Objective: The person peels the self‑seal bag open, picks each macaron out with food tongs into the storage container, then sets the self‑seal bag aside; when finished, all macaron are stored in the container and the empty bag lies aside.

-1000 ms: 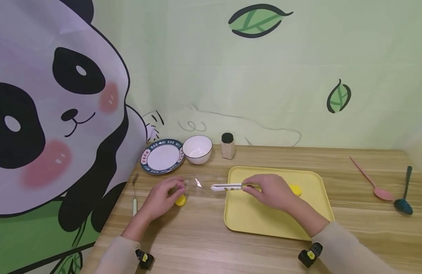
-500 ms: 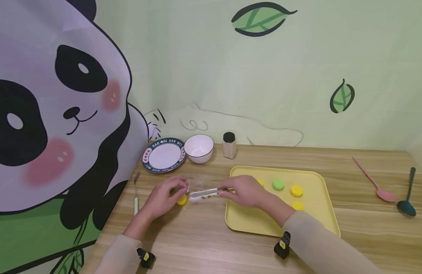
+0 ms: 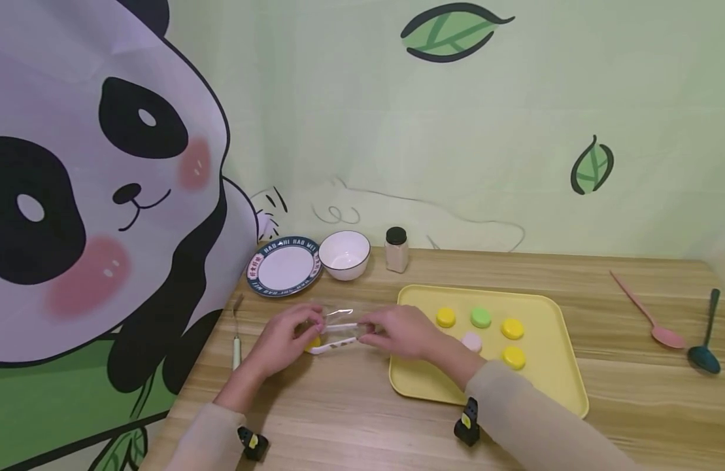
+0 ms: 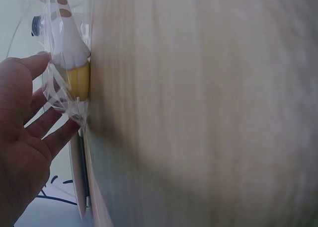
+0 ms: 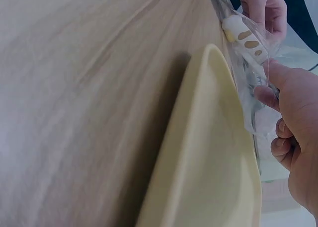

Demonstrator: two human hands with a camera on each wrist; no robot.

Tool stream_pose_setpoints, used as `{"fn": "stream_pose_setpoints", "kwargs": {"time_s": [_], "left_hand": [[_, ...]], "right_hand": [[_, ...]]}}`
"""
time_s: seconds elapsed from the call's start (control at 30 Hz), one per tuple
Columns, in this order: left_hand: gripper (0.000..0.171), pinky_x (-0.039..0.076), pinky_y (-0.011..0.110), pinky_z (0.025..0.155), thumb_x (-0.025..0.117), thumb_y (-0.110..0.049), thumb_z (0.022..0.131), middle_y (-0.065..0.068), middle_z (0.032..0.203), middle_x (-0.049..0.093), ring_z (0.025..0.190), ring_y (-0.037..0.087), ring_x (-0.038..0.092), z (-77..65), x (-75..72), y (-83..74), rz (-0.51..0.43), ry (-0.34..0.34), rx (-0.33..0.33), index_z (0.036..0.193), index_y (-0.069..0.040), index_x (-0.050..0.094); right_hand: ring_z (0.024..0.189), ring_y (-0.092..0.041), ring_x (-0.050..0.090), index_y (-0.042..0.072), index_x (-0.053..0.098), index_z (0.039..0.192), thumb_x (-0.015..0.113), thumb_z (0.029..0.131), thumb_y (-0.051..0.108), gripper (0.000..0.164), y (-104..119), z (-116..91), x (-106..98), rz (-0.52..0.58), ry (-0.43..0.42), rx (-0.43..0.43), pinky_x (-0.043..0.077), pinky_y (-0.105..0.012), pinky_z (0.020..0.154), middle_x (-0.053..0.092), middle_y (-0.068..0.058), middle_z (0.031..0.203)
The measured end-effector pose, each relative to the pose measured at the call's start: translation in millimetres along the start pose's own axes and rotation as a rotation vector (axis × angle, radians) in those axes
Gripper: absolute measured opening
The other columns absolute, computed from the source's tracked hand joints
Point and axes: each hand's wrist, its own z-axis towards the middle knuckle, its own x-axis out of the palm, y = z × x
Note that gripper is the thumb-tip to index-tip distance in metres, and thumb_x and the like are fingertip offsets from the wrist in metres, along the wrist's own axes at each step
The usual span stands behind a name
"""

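My left hand [image 3: 280,339] holds a clear plastic bag [image 3: 341,314] lying on the table left of the tray. Inside the bag, a round yellow piece [image 4: 78,82] touches the tips of the tongs [image 5: 248,40]. These tongs have white, scalloped tips with oval cutouts. The right hand [image 3: 400,330] grips them at the bag's open end, over the tray's left edge; its fingers hide most of the handle. In the left wrist view, the thumb and fingers of the left hand [image 4: 25,117] stand around the bag's closed end.
Yellow, green and pink round pieces lie on the yellow tray [image 3: 421,379]. Behind the hands stand a blue-rimmed plate [image 3: 284,267], a white bowl [image 3: 344,255] and a black-lidded jar [image 3: 396,251]. A fork [image 3: 236,350] lies left; a pink spoon [image 3: 667,337] and dark ladle [image 3: 703,358] lie right.
The right hand has carried the tongs left from over the tray, and their tips have gone into the bag up to the yellow piece. The left hand has stayed at the bag.
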Motion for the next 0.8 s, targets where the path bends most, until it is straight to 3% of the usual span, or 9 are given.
{"fn": "stream_pose_setpoints", "kwargs": {"time_s": [0.4, 0.8], "left_hand": [[0.004, 0.04, 0.044, 0.103, 0.063, -0.029, 0.093, -0.003, 0.128, 0.058, 0.122, 0.019, 0.05, -1.9, -2.9, -0.5, 0.013, 0.004, -0.038, 0.095, -0.028, 0.066], [0.003, 0.041, 0.043, 0.102, 0.063, -0.029, 0.093, -0.004, 0.127, 0.058, 0.121, 0.017, 0.051, -3.0, -2.8, 4.9, 0.014, -0.01, -0.032, 0.094, -0.029, 0.065]], "right_hand": [[0.073, 0.0, 0.053, 0.022, 0.067, 0.113, 0.06, 0.093, 0.042, 0.03, 2.2, -5.7, 1.8, -0.004, -0.039, 0.023, 0.046, -0.022, 0.06, 0.062, 0.018, 0.089], [0.071, -0.003, 0.054, 0.021, 0.067, 0.109, 0.061, 0.093, 0.04, 0.026, -7.6, -37.9, -20.1, -0.032, -0.114, -0.006, 0.047, -0.024, 0.06, 0.058, 0.022, 0.086]]}}
